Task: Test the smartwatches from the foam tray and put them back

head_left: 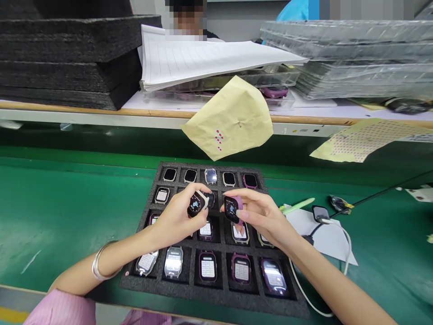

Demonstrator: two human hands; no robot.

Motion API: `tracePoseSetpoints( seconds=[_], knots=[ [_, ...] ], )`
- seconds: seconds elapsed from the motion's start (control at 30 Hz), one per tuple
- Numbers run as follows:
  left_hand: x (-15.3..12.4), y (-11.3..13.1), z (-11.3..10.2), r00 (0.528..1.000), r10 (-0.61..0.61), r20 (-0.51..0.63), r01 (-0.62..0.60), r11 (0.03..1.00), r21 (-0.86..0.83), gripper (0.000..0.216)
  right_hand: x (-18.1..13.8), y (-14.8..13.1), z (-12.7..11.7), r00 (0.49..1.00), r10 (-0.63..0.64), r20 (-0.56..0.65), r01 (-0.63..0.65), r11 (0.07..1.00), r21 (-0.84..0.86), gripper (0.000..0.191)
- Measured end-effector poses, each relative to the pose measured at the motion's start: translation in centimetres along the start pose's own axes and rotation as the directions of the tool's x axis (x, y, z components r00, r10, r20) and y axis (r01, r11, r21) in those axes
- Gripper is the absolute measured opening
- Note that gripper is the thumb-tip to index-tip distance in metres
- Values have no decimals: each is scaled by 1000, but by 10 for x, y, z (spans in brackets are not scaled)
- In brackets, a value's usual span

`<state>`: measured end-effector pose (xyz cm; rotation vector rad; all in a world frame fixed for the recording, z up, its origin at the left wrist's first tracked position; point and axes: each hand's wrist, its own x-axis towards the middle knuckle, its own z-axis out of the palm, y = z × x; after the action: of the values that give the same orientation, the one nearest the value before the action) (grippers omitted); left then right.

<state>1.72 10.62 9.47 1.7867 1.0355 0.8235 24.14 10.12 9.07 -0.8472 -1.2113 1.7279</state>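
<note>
My left hand (184,214) pinches a light-coloured smartwatch (196,204) by its sides, its dark screen lit with a watch face. Between the fingers of my right hand (260,214) is a purple smartwatch (232,209) showing a similar face. Both watches are held above a black foam tray (216,298), apart from each other. Several watches lie in the tray's square compartments, among them a purple one (207,266) and a silver one (173,262) in the front row, many with bright list-like screens. My hands and forearms hide part of the middle rows.
Right of the tray are a green pen (299,206), a white sheet (329,246), and a smartwatch (320,213) beside a white cable (348,243). A shelf behind holds black foam stacks (67,63), papers (209,56) and clear plastic trays (365,58). Yellow paper (233,117) hangs down. A person sits beyond.
</note>
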Motion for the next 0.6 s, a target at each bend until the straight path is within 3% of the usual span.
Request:
tracePoseSetpoints(
  seconds=[0.6],
  knots=[
    [0, 1, 0, 1000, 1, 4, -1, 1000, 12, 31, 2, 2, -3, 1000, -20, -12, 20, 999, -32, 30]
  ],
)
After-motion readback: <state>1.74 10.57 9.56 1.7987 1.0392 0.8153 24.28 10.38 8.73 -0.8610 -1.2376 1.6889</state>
